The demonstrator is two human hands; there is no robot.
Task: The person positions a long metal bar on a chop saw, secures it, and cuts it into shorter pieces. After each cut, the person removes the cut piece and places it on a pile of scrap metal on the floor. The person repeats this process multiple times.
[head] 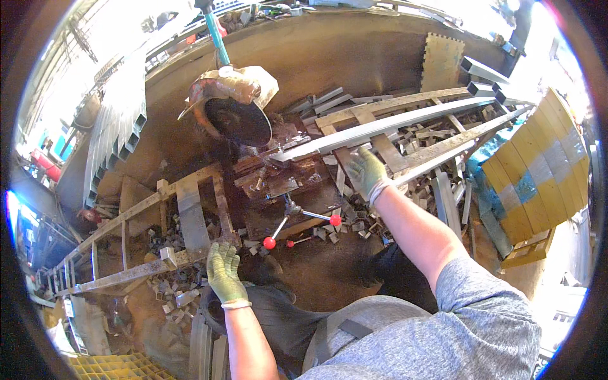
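Note:
My left hand point(224, 273), in a yellowish work glove, is raised palm-up beside the near end of the left roller-type steel frame point(133, 274). Its fingers are extended and hold nothing. My gloved right hand point(368, 173) is over a flat crossbar of the right steel frame point(427, 154), just below a long square metal tube point(389, 124). Its fingers are stretched out, and contact with the tube cannot be told. The tube's left end reaches the vise area point(285, 175) of a cut-off saw. The saw's dark cutting disc point(237, 122) stands raised behind that end.
A three-arm clamp handle point(293, 207) with red knobs juts toward me. Several square tubes point(118, 128) lie stacked at left. Short metal offcuts point(422, 190) litter the floor under both frames. A slatted wooden panel point(536, 171) leans at right; a yellow grating point(118, 365) lies lower left.

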